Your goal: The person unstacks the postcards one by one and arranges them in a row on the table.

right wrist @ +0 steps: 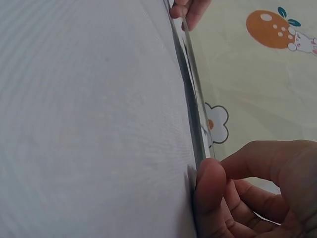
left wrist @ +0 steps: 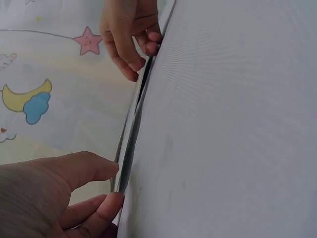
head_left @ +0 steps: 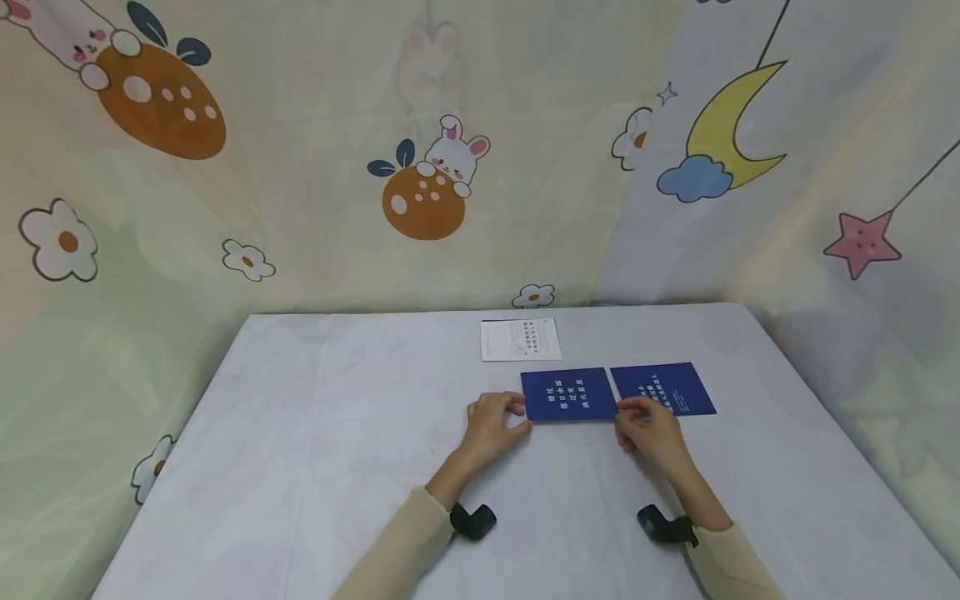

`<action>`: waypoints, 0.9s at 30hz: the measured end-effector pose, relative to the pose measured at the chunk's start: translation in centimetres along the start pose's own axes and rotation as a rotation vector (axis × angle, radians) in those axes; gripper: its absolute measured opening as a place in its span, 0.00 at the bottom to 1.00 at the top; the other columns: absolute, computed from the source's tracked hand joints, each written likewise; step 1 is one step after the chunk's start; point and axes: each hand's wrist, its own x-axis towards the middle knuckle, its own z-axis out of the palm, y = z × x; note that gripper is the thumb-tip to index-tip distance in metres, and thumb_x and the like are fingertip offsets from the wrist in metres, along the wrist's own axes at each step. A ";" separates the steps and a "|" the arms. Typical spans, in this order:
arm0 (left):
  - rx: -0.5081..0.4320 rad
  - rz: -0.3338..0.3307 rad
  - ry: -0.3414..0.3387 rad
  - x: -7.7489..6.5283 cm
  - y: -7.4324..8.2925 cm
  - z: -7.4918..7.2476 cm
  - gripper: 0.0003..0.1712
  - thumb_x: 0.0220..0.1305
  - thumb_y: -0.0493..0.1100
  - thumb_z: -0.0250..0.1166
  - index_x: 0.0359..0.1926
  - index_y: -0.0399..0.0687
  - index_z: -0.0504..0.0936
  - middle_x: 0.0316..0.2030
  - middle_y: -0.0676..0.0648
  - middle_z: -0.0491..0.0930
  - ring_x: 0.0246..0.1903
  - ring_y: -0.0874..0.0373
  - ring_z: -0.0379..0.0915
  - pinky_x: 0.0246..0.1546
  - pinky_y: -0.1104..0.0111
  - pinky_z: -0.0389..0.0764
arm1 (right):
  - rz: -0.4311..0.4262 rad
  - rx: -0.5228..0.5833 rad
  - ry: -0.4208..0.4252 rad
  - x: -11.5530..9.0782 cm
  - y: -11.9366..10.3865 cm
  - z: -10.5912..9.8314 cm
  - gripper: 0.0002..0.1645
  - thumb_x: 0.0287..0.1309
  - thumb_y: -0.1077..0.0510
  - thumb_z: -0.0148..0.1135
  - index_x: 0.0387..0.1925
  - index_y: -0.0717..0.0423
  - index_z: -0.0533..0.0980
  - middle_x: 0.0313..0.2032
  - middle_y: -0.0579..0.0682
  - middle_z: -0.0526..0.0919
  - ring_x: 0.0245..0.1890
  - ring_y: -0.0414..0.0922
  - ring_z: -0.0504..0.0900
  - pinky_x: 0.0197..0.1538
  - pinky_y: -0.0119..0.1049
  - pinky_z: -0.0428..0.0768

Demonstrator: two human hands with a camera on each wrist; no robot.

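A dark blue card (head_left: pixel 567 395) printed with white characters lies between the two hands in the head view. My left hand (head_left: pixel 492 427) pinches its left edge between thumb and fingers. On the other side, my right hand (head_left: pixel 651 433) pinches the card near its lower right corner. A second blue card (head_left: pixel 678 387) lies just to the right, partly covered by the right fingers. Both wrist views show the cards nearly edge-on, as a thin strip (right wrist: pixel 197 111) between the left fingers (right wrist: pixel 190 10) and the right thumb (right wrist: pixel 210 186).
Behind the blue cards, a white printed card (head_left: pixel 521 340) lies toward the back of the white-covered table (head_left: pixel 337 400). A patterned cloth backdrop (head_left: pixel 315 167) hangs behind and at both sides. Each wrist wears a black camera (head_left: pixel 474 522) on a strap.
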 end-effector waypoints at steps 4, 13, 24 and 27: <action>0.021 -0.014 0.010 -0.2 0.1 0.5 0.23 0.55 0.43 0.71 0.52 0.41 0.81 0.38 0.51 0.82 0.51 0.50 0.69 0.55 0.55 0.60 | 0.024 0.013 -0.008 -0.2 0.2 0.0 0.20 0.59 0.67 0.57 0.52 0.72 0.72 0.28 0.56 0.78 0.18 0.43 0.79 0.24 0.32 0.79; 0.022 -0.015 0.018 -0.1 0.5 1.3 0.24 0.57 0.44 0.68 0.56 0.43 0.79 0.51 0.43 0.75 0.59 0.45 0.61 0.60 0.50 0.56 | 0.020 0.007 0.006 0.0 0.3 -0.2 0.18 0.60 0.67 0.57 0.51 0.73 0.71 0.30 0.56 0.77 0.19 0.42 0.81 0.25 0.32 0.81; 0.040 -0.016 0.013 -0.3 0.5 1.4 0.25 0.57 0.44 0.68 0.56 0.44 0.78 0.51 0.44 0.72 0.59 0.46 0.59 0.60 0.52 0.55 | 0.054 0.000 -0.018 0.0 0.3 -0.3 0.20 0.61 0.66 0.57 0.53 0.74 0.70 0.31 0.56 0.77 0.20 0.42 0.81 0.26 0.32 0.81; 0.047 -0.014 0.010 -0.3 0.6 1.3 0.25 0.58 0.44 0.68 0.56 0.44 0.78 0.50 0.44 0.72 0.59 0.46 0.59 0.60 0.52 0.56 | 0.052 -0.003 -0.017 0.1 0.4 -0.4 0.20 0.61 0.67 0.57 0.53 0.74 0.70 0.31 0.56 0.77 0.21 0.42 0.81 0.26 0.31 0.81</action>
